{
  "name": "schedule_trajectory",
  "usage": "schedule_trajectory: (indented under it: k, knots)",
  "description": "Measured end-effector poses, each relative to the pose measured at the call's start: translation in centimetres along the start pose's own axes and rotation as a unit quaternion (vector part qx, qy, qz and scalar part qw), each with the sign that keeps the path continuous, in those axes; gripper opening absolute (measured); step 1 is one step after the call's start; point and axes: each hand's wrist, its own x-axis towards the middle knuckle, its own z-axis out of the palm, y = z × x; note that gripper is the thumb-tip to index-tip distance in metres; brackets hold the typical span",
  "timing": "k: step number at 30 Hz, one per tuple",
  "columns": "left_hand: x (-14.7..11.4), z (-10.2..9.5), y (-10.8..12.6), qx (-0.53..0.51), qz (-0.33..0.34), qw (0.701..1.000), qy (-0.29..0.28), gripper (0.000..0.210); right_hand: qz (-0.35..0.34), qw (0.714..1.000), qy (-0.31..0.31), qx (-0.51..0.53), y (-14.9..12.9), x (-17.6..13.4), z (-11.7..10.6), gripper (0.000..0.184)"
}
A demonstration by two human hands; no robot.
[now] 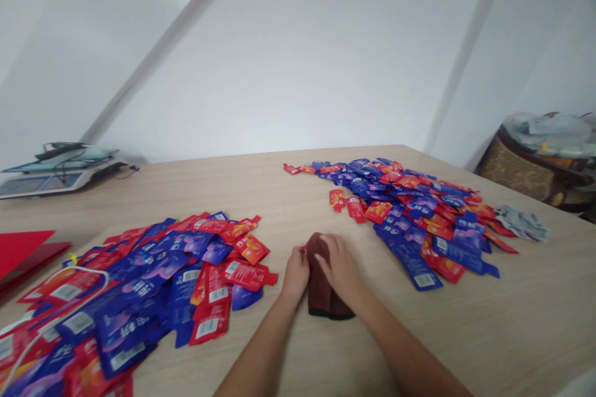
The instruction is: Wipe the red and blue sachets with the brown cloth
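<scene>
Both my hands rest on a dark maroon pouch lying flat at the middle of the wooden table, its long axis running from me toward the far edge. My left hand pinches its upper left corner; my right hand lies across it, fingers spread. A heap of red and blue sachets lies to its left, another heap to its right.
</scene>
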Motion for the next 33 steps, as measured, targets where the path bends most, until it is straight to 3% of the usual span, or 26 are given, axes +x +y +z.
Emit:
schedule_trajectory:
  k: [3, 7, 10, 14, 16, 18, 24, 26, 29, 31, 33]
  knots:
    - [-0.2, 0.0, 0.2, 0.011, 0.009, 1.0, 0.0, 0.007, -0.029, 0.998, -0.05, -0.03, -1.3, 0.1, 0.7, 0.042]
    - [-0.3, 0.4, -0.2, -0.05, -0.065, 0.995, -0.049, 0.012, 0.069, 0.989, -0.074, -0.105, 3.0, 1.1, 0.1, 0.044]
    - [-0.1, 0.6, -0.4, -0.088, -0.074, 0.992, -0.058, 0.016, 0.112, 0.986, -0.05, -0.109, 5.1, 1.1, -0.8, 0.041]
    - [0.1, 0.2, -0.2, -0.069, -0.069, 0.994, -0.053, 0.014, 0.054, 0.998, -0.019, -0.022, 0.9, -0.3, -1.0, 0.046]
    - [0.1, -0.1, 0.0, -0.052, -0.069, 0.996, -0.037, 0.01, -0.005, 0.999, -0.051, 0.007, -1.7, -0.7, -0.7, 0.051]
    - [0.0, -0.3, 0.2, -0.041, -0.069, 0.996, -0.033, 0.007, -0.013, 0.997, -0.076, 0.007, -2.6, -0.5, -0.5, 0.055]
    - [-0.2, 0.3, 0.5, -0.071, -0.096, 0.991, -0.067, 0.008, 0.106, 0.988, -0.096, -0.061, 4.0, 1.2, -1.0, 0.048]
    - [-0.2, 0.3, 0.5, -0.091, -0.095, 0.989, -0.065, 0.008, 0.116, 0.989, -0.078, -0.056, 4.8, 1.0, -1.4, 0.047]
    - [-0.1, 0.1, 0.5, -0.096, -0.08, 0.99, -0.066, 0.011, 0.053, 0.996, -0.064, 0.024, 2.6, 0.2, -1.5, 0.048]
    - [-0.1, -0.1, 0.5, -0.087, -0.072, 0.992, -0.056, 0.012, -0.01, 0.993, -0.084, 0.087, 0.7, -0.1, -1.3, 0.049]
    - [-0.2, -0.2, 0.4, -0.071, -0.071, 0.994, -0.049, 0.013, -0.023, 0.987, -0.105, 0.117, -0.1, 0.0, -0.9, 0.048]
